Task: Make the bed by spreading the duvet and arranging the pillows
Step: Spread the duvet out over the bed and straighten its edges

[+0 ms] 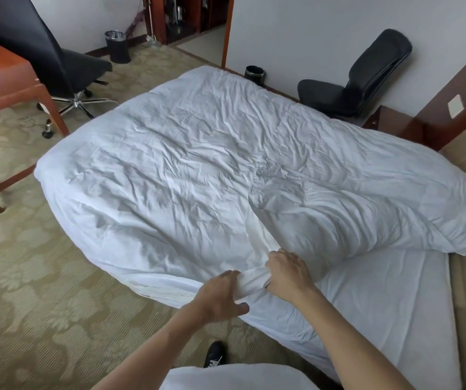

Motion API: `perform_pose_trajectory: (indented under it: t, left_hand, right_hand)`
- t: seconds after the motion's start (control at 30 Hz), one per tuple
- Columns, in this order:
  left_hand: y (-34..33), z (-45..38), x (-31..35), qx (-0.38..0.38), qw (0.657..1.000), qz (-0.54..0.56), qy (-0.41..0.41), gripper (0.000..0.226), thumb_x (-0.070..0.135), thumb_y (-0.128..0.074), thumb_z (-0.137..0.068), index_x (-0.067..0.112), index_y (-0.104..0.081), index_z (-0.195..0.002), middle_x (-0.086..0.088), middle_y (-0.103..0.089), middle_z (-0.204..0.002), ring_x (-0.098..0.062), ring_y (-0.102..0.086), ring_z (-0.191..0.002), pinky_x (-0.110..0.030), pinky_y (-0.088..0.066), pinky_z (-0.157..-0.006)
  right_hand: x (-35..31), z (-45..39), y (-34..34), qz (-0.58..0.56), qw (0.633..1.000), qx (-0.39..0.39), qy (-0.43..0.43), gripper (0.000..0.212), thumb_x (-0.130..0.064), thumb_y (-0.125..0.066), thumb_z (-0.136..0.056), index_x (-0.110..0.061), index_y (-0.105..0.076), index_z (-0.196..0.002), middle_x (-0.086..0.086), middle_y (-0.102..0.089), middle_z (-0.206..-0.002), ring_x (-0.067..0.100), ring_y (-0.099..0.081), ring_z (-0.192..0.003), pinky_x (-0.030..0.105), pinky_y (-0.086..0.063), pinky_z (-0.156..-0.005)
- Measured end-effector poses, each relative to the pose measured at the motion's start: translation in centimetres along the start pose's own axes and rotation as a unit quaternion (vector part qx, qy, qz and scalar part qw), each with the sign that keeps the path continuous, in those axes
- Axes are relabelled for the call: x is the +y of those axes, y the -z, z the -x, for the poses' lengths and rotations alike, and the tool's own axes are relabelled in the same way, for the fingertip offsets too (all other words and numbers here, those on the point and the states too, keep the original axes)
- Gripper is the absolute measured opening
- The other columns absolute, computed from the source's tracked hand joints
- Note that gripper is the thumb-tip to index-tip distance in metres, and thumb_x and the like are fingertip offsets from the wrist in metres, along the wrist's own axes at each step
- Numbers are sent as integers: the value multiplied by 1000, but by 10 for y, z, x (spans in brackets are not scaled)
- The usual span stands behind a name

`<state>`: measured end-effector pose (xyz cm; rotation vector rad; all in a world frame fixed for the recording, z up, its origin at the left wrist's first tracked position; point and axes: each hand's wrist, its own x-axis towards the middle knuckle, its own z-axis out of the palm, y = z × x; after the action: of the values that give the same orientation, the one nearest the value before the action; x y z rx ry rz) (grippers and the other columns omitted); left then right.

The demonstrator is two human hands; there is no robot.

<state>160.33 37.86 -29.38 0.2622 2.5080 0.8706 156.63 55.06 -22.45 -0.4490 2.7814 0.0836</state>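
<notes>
So we're at the duvet-spreading part, no pillows anywhere I can see yet. Going left to right: the white duvet is draped over most of the bed, wrinkly and hanging off the foot end, but its edge toward the head end is bunched up and leaves bare sheet showing by the near corner. The person's left hand is clamped around a wad of that near edge, thumb under and fingers over, and right beside it the right hand is curled into the same bunch. My guess is the next move needs a pull of that edge toward the headboard, then flattening the big fold.
</notes>
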Motion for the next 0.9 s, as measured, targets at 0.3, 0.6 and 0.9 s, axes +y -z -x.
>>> perform_pose_trajectory:
  t: [0.3,0.6,0.9]
  left_hand:
    - [-10,15,16,-33,987,-117,-109,63,12,-47,-85,41,-44,-142,-7,-73,-103,-31,-66,-92,-39,-52,-82]
    - [-12,41,33,-79,961,-216,-153,34,5,-47,-80,15,-64,-107,-15,-69,-96,-35,-62,-90,-38,-44,-77]
    - [-9,46,15,-69,976,-156,-135,17,8,-48,-78,16,-63,-83,-10,-70,-88,-32,-58,-82,-30,-36,-67]
  right_hand:
    - [14,38,-5,-290,937,-154,-123,27,-29,-47,-82,-18,-33,-62,-2,-37,-64,17,-37,-64,35,-30,-63]
    - [-17,13,-56,-136,938,-148,-284,78,-45,-69,-82,-21,-31,-146,7,-22,-147,28,-23,-137,39,-38,-103]
    - [-8,35,-49,-212,907,8,-364,26,-1,-50,-91,-7,-61,-114,12,-63,-118,33,-62,-110,36,-52,-86]
